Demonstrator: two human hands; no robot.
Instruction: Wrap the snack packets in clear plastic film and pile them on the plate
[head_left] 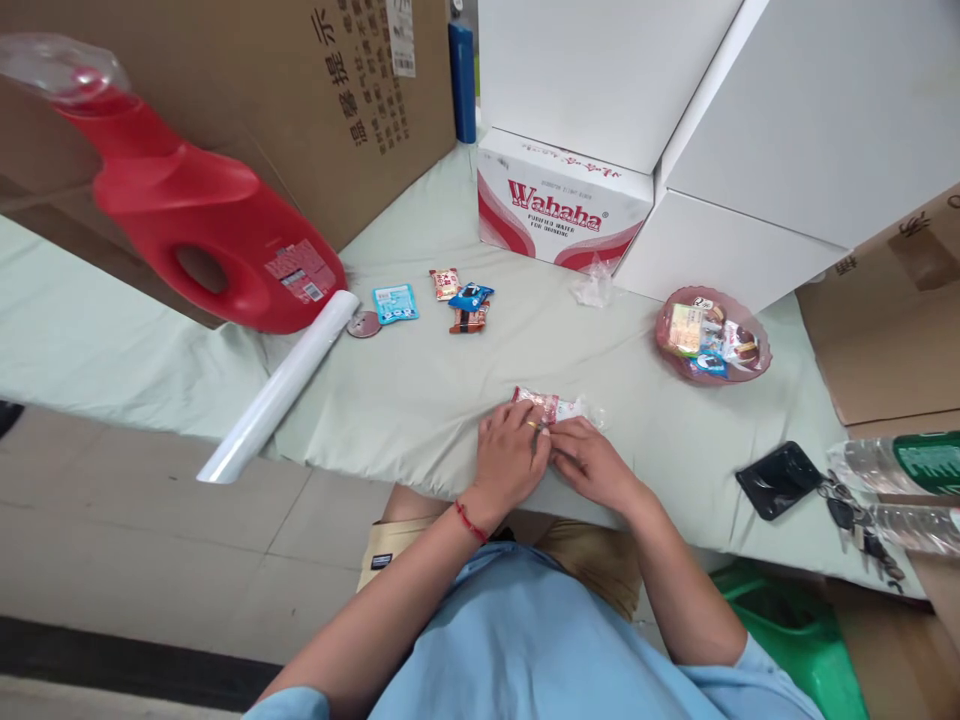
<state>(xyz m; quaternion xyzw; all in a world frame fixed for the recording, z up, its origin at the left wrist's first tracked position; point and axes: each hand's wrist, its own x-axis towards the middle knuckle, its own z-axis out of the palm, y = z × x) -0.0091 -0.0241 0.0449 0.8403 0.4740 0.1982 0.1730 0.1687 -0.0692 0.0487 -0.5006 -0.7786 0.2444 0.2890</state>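
Observation:
My left hand (pixel 511 455), with a red cord on its wrist and a ring, is at the table's near edge, fingers bent and pressed together. Against its fingertips my right hand (pixel 596 465) is curled in a pinch. Whatever lies between the fingers is too small and hidden to name. Just beyond the hands lies a red and white snack packet (pixel 549 404) with a clear wrapper end, partly covered by the left fingers. Farther back are a blue packet (pixel 395 303) and several small wrapped snacks (pixel 469 297).
A pink bowl (pixel 761 365) of snacks stands right. Left are a red detergent bottle (pixel 232 220) and a white roll (pixel 281 385). A Wahaha box (pixel 562 205) stands behind crumpled plastic (pixel 594 286). A black wallet-like item (pixel 778 480), keys (pixel 844 512) and bottles (pixel 911 465) lie right.

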